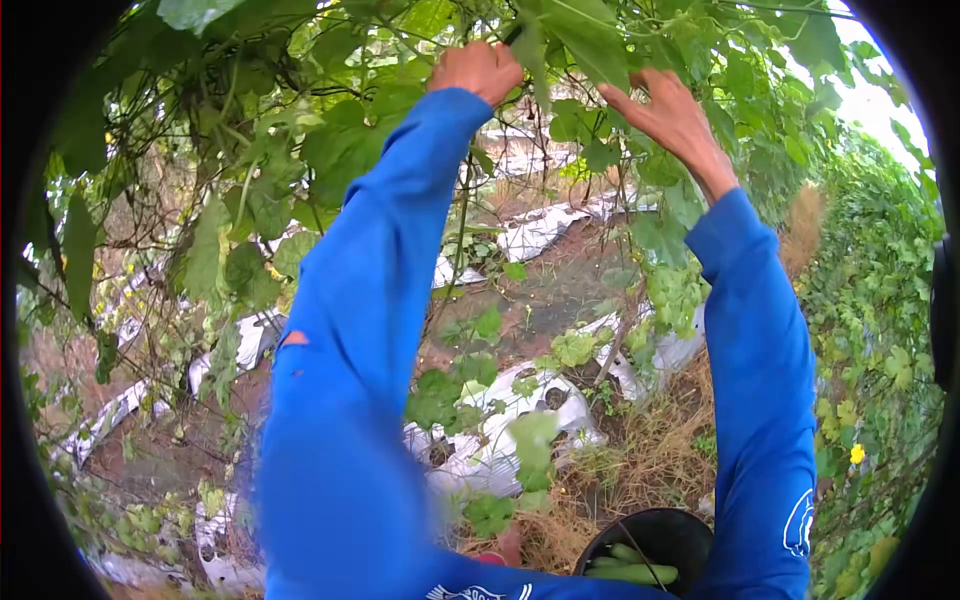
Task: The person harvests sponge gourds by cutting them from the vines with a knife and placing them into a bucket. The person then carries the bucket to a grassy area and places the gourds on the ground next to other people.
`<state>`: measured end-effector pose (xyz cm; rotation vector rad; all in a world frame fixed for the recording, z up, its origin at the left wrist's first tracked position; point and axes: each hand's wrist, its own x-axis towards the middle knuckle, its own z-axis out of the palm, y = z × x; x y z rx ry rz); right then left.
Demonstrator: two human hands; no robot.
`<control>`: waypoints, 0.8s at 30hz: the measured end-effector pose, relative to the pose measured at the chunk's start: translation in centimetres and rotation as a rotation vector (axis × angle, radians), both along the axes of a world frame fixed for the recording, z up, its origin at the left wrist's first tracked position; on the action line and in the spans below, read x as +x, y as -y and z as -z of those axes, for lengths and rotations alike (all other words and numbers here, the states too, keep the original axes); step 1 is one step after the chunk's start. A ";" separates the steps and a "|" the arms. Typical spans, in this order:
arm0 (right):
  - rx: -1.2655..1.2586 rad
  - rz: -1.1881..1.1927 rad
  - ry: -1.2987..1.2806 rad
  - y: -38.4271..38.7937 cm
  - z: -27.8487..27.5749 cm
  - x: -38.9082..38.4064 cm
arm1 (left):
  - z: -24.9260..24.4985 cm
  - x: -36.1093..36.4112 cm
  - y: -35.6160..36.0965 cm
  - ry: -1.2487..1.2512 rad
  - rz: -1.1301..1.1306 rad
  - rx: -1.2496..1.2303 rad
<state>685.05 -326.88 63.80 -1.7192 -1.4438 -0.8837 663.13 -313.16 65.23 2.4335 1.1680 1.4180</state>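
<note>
Both arms, in blue sleeves, reach up into a canopy of climbing vines. My left hand (478, 72) is closed at the top centre, its knuckles toward me. A small dark piece shows beside its fingers, but what they grip is hidden. To the right, my right hand (672, 118) is raised beside a large hanging green leaf (585, 42). Its thumb is stretched out apart from the fingers, and the fingertips are partly lost among the foliage. Below, a black bucket (692, 527) holds several long green vegetables (640, 574).
Tangled stems and broad leaves (335, 140) hang around both arms. White plastic sheeting (520, 425) covers strips of the soil, with dry grass (640, 450) beside it. A dense green vine wall (880, 330) with a yellow flower (857, 454) runs along the right.
</note>
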 end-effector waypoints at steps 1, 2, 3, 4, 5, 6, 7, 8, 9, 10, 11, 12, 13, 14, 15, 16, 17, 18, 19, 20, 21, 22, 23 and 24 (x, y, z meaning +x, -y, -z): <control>0.004 -0.065 0.044 -0.9 -0.6 0.2 | -0.5 0.9 -0.2 0.036 -0.106 0.171; 0.010 -0.130 0.094 -1.4 -1.1 0.4 | -0.7 1.7 -0.3 0.041 -0.100 0.177; 0.009 -0.123 0.099 -1.6 -1.3 0.9 | -0.7 2.3 -0.5 0.129 -0.102 0.202; -0.020 -0.167 0.107 -1.2 -1.6 1.1 | -0.9 2.9 -0.6 0.223 -0.105 0.226; -0.052 -0.212 0.113 -1.0 -1.7 1.3 | -1.3 3.2 -0.9 0.256 -0.087 0.207; -0.056 -0.207 0.117 -0.9 -1.4 1.4 | -1.7 3.5 -1.1 0.261 -0.083 0.203; -0.029 -0.322 0.118 -0.6 -1.0 1.4 | -2.3 3.5 -1.2 0.206 -0.071 0.166; -0.001 -0.430 0.116 0.1 -0.5 1.0 | -2.7 3.9 -1.6 0.148 -0.052 0.129; 0.012 -0.437 0.137 0.9 0.0 0.6 | -2.7 4.2 -3.2 0.105 0.025 0.187; 0.015 -0.414 0.136 1.4 0.6 0.6 | -2.5 3.9 -3.3 0.019 0.111 0.136; -0.110 -0.400 0.168 1.9 0.9 0.7 | -1.8 3.8 -2.7 -0.072 0.197 0.087; -0.229 -0.389 0.195 2.4 1.2 1.1 | -1.0 3.9 -1.3 -0.070 0.239 -0.316; -0.222 -0.376 0.184 3.6 2.1 1.6 | 0.4 3.2 0.7 -0.102 0.237 -0.275; -0.378 -0.379 0.214 4.9 3.1 2.1 | 2.5 2.1 1.7 -0.084 0.306 -0.157; -0.528 -0.385 0.253 5.7 3.3 2.9 | 3.6 1.4 2.5 -0.126 0.306 -0.249; -0.519 -0.385 0.252 6.5 2.3 3.6 | 4.9 1.0 3.0 -0.146 0.295 -0.245; -0.805 -0.283 0.095 7.6 0.8 4.3 | 5.5 0.5 4.4 -0.149 0.257 -0.366; -1.082 -0.171 -0.063 8.2 -0.6 5.5 | 6.0 0.4 4.9 -0.149 0.253 -0.360; -0.853 -0.135 -0.035 8.0 -1.9 7.2 | 6.5 0.3 5.2 -0.258 0.282 -0.366; -0.626 -0.100 -0.008 7.3 -3.6 9.3 | 6.6 0.5 5.3 -0.366 0.310 -0.374; -0.307 0.006 0.119 5.7 -5.4 12.4 | 6.6 1.1 4.4 -0.402 0.339 -0.237; 0.019 0.109 0.239 3.6 -6.9 15.0 | 5.8 2.1 4.4 -0.399 0.329 -0.226; 0.226 0.137 0.299 1.9 -8.1 16.0 | 4.7 3.5 4.7 -0.241 0.304 -0.041; 0.437 0.164 0.353 0.4 -9.2 16.7 | 3.4 5.1 5.0 -0.084 0.276 0.148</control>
